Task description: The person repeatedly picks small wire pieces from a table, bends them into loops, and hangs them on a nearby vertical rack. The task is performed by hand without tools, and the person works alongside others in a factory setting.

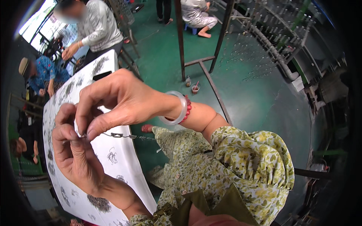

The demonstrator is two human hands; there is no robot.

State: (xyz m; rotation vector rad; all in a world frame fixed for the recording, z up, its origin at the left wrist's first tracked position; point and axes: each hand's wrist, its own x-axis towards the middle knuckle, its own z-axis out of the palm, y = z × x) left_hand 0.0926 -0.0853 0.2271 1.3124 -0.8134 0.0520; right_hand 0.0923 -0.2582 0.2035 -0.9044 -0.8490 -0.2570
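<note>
Both my hands are raised over the left side of the view, fingertips meeting. My left hand pinches one end of a thin dark metal strand with small flat links. From above, my right hand, with a pale bangle and red beads at the wrist, pinches the strand beside it. The strand's free part trails to the right, past the edge of the white table. What lies right between the fingertips is too small to make out. Below the hands, a small tangle of dark strands rests on the table.
Dark heaps of similar strands lie along the table. A standing person and a person in blue are at its far side. A dark metal frame stands ahead, a cup on the green floor. Racks with pins are at right.
</note>
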